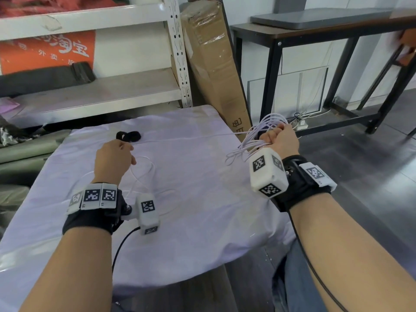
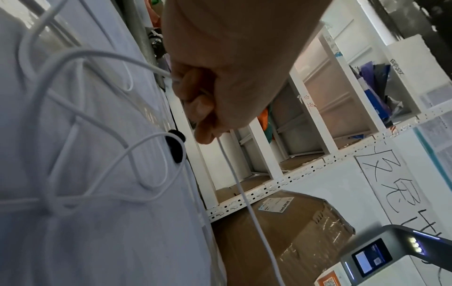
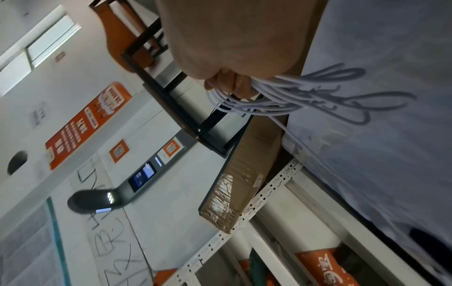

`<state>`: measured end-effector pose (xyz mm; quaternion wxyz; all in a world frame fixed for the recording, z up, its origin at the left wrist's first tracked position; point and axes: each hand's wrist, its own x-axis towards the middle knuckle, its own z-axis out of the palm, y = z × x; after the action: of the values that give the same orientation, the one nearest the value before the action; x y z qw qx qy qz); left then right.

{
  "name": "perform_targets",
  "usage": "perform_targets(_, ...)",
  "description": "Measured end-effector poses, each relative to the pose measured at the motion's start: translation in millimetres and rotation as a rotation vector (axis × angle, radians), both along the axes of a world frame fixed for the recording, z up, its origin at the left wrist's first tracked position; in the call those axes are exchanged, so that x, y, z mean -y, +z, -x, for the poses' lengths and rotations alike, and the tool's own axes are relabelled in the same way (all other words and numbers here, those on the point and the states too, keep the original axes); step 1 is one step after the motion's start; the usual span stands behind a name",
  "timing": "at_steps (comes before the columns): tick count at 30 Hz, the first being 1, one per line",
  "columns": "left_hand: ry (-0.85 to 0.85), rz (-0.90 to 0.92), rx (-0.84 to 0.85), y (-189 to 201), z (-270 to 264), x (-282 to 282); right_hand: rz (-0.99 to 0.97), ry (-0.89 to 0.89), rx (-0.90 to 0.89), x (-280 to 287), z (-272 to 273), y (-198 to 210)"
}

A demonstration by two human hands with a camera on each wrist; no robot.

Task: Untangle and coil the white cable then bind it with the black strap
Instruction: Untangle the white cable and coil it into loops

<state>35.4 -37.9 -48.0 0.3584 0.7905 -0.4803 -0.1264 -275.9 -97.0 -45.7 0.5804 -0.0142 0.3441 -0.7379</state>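
Both hands grip one cable (image 1: 191,137): my right hand (image 1: 280,139) clenches a bundle of several loops off the tabletop's (image 1: 202,199) right edge, my left hand (image 1: 112,159) pinches a single strand above loose loops. One strap (image 1: 128,135) lies beyond the left hand.

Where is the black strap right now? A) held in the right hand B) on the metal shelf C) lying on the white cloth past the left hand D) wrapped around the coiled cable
C: the black strap lies loose on the white cloth, just beyond the left hand, which pinches a run of the white cable; the right hand grips only the cable's coiled loops.
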Motion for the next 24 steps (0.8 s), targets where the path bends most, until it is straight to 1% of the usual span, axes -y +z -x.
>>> perform_targets(3, 0.031, 0.039, -0.077, 3.3, -4.3, 2.5, 0.005, 0.018, 0.006, 1.4, 0.4, -0.9)
perform_targets(4, 0.034, 0.040, -0.075, 5.5, -6.1, 2.4, 0.008, 0.027, 0.004, 2.3, 1.5, -1.0)
perform_targets(5, 0.036, 0.043, -0.020, 7.5, -7.7, 2.1, 0.017, 0.041, 0.009, 3.7, 2.8, -1.3)
perform_targets(8, 0.007, 0.071, 0.313, 15.2, -1.1, -1.7, 0.137, 0.163, 0.097, 3.1, 0.7, 1.3)
perform_targets(10, -0.122, 0.067, 0.425, 21.3, 11.6, -3.6, 0.226, 0.252, 0.120, 0.6, -4.7, 4.1)
perform_targets(11, -0.233, 0.029, 0.460, 24.5, 18.8, -4.6, 0.240, 0.281, 0.100, -0.4, -8.0, 5.1)
perform_targets(13, -0.476, -0.107, 0.503, 30.9, 35.5, -7.5, 0.257, 0.339, 0.021, -2.2, -15.4, 5.6)
perform_targets(14, -0.576, -0.176, 0.484, 34.2, 44.4, -9.7, 0.265, 0.374, -0.028, -3.8, -19.9, 5.7)
perform_targets(16, -0.706, -0.282, 0.380, 38.7, 59.9, -13.4, 0.257, 0.459, -0.146, -7.9, -28.8, 5.5)
perform_targets(19, -0.848, -0.317, 0.222, 39.0, 78.8, -18.8, 0.282, 0.645, -0.385, -20.1, -41.4, 8.6)
perform_targets(21, -0.889, -0.274, 0.112, 36.4, 88.6, -18.6, 0.331, 0.815, -0.529, -30.7, -49.8, 11.4)
perform_targets(23, -0.846, -0.157, 0.051, 33.0, 94.9, -15.5, 0.347, 0.954, -0.676, -39.2, -56.9, 11.5)
perform_targets(24, -0.802, -0.084, 0.049, 31.2, 96.2, -13.2, 0.354, 1.008, -0.738, -42.1, -59.7, 11.0)
